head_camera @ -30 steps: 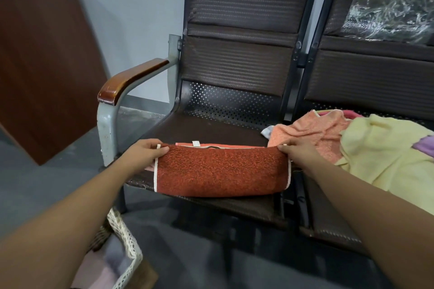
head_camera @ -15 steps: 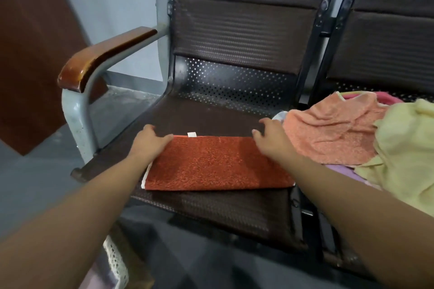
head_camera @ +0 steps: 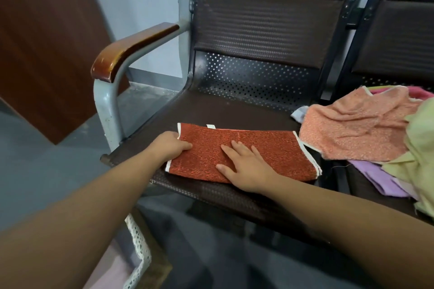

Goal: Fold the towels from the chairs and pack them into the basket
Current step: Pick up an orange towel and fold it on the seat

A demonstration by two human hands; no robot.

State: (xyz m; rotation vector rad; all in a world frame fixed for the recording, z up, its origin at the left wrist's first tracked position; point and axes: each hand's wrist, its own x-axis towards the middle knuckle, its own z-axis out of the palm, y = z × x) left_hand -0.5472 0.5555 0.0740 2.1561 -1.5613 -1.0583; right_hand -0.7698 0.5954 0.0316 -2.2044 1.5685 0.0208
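I see folded red towel flat on left chair seat, long axis left-right, white-trimmed short ends. White tag at far edge, too small to read. Left hand pinches left end. Right hand lies flat on top, fingers straight. Bare seat beyond. Orange towel just beside right end. Basket near-left, below.

Basket mostly beyond bottom edge.
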